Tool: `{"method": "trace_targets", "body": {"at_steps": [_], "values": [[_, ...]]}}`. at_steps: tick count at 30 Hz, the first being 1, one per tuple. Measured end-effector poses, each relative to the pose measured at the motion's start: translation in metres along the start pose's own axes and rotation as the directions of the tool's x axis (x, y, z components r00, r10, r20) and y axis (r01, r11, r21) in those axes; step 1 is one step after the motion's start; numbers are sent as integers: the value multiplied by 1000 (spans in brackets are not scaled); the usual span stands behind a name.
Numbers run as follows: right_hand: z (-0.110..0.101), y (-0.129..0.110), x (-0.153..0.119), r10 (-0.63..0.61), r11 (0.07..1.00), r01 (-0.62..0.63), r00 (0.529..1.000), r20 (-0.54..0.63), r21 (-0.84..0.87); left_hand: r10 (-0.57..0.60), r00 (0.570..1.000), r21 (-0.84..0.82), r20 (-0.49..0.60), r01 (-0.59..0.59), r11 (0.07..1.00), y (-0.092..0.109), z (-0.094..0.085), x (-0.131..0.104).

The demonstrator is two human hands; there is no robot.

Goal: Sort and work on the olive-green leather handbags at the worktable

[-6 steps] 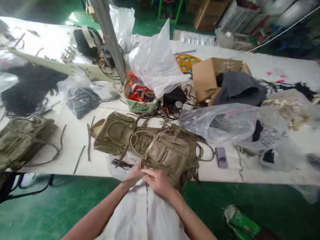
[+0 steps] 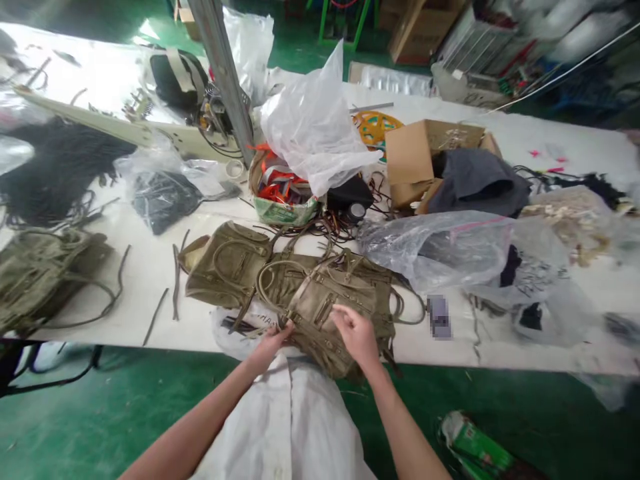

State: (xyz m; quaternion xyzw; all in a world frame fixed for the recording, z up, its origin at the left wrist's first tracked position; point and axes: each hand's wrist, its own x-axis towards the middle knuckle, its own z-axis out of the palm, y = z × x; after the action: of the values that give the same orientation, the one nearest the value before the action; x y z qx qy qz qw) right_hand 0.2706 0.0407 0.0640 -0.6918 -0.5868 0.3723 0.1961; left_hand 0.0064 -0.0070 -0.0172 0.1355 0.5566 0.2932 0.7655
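Parted from the left hand (image 2: 270, 347), the right hand (image 2: 356, 333) now lies farther right and higher, over the zipped front of the olive handbag (image 2: 307, 297); in the earlier frame the two meet at the bag's lower left corner. The left hand remains at that corner, its fingertips drawn together; whether they pinch cloth or a strap cannot be told. The right hand is half curled, thumb and forefinger close to each other, and any fine item between them cannot be made out. The olive handbag lies at the near edge of the white table (image 2: 197, 333), overlapping other olive bags (image 2: 230, 267) to its left and behind. Writing: dark capitals, partly covered, mark a plastic bag (image 2: 264, 319) beside the left hand, but the word is incomplete. Dark characters on a clear bag (image 2: 545, 273), at right, are too blurred to read, as is the pale print on a green packet (image 2: 483, 443) on the floor. Behind the bags stand a green-sided basket (image 2: 285, 212) of orange material and an open cardboard box (image 2: 407, 153). To the right lies a pixelated grey object (image 2: 440, 317).
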Motion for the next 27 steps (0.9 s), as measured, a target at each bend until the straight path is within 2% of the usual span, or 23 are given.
{"method": "trace_targets", "body": {"at_steps": [2,4,6,8,10,15,19,27], "values": [[-23,13,25,11,959,-38,995,-95,-281,-33,999,-10,-12,33,999,-1,-5,3],[-38,23,50,15,848,-77,993,-121,-525,-56,998,-23,-13,56,998,-1,-10,7],[-45,30,74,24,776,-76,996,-91,-626,-71,997,-50,-10,71,996,0,-13,11],[-46,37,91,33,795,-89,994,-103,-601,-88,996,-95,1,87,992,1,-14,14],[-44,43,101,50,859,-129,984,-168,-495,-111,993,-152,29,114,982,0,-15,15],[-43,55,100,33,960,-100,968,-249,-262,-147,987,-289,66,160,944,-5,-18,12],[-47,55,93,-14,973,-50,962,-274,-224,-157,984,-361,79,176,916,-7,-21,9],[-57,43,88,-73,972,-2,948,-309,-236,-146,980,-398,137,190,898,5,-18,-5]]}}
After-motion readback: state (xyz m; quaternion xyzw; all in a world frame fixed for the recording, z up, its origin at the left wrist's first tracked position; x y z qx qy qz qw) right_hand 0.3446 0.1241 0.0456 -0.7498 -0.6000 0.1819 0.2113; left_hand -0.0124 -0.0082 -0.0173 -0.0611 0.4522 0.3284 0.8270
